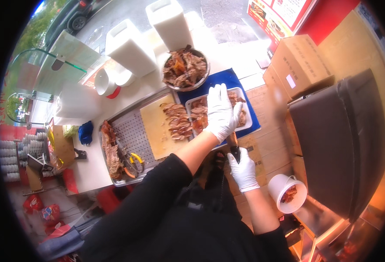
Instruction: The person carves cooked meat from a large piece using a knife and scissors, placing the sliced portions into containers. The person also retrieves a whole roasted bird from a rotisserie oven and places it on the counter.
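My left hand (221, 113), in a white glove, is spread flat over a white tray (248, 119) of cut roasted meat (199, 109). It hides part of the meat; whether the palm presses on it I cannot tell. My right hand (245, 170), also gloved, grips the black handle of a knife (233, 144) beside the tray's near edge. The blade points up toward my left wrist and is partly hidden. Left of the tray, a row of sliced meat (177, 121) lies on a yellow cutting board (150, 129).
The board sits in a perforated metal tray (127, 131) with a meat piece (111, 154) and yellow-and-orange-handled scissors (133, 163). Behind stand a metal bowl of meat (186, 68) and white containers (130, 49). At right are a cardboard box (299, 65) and a white bucket (279, 185).
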### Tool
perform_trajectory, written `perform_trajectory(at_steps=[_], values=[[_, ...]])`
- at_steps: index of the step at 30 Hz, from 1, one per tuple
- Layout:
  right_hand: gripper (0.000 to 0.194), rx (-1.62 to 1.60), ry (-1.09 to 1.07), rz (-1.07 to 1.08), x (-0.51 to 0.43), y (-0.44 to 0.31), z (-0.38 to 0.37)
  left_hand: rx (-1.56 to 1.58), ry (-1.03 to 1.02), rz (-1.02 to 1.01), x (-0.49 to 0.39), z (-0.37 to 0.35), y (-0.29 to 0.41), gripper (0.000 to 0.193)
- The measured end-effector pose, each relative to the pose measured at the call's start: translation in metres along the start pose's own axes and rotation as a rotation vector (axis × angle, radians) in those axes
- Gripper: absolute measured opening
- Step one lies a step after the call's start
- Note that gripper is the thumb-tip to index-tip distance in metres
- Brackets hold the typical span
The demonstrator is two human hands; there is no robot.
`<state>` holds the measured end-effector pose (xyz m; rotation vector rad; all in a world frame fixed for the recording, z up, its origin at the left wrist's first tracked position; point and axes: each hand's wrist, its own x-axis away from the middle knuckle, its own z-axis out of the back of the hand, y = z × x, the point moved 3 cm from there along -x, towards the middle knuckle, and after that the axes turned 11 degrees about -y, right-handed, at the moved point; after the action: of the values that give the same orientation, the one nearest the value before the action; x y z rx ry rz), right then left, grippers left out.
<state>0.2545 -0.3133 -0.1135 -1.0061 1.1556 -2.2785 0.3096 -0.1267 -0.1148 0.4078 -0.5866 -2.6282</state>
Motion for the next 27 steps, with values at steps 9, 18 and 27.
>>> perform_trajectory(at_steps=[9, 18, 27], values=[[0.034, -0.209, -0.168, -0.191, -0.038, 0.056, 0.024, 0.008, -0.134, 0.025, -0.018, -0.056, 0.006, 0.083], [0.038, -0.064, -0.194, -0.166, -0.039, 0.063, 0.029, -0.115, -0.326, 0.005, 0.0, -0.061, 0.009, 0.106], [0.035, -0.154, -0.283, -0.345, 0.047, 0.039, 0.081, -0.003, -0.255, 0.059, -0.007, -0.054, 0.0, 0.105]])
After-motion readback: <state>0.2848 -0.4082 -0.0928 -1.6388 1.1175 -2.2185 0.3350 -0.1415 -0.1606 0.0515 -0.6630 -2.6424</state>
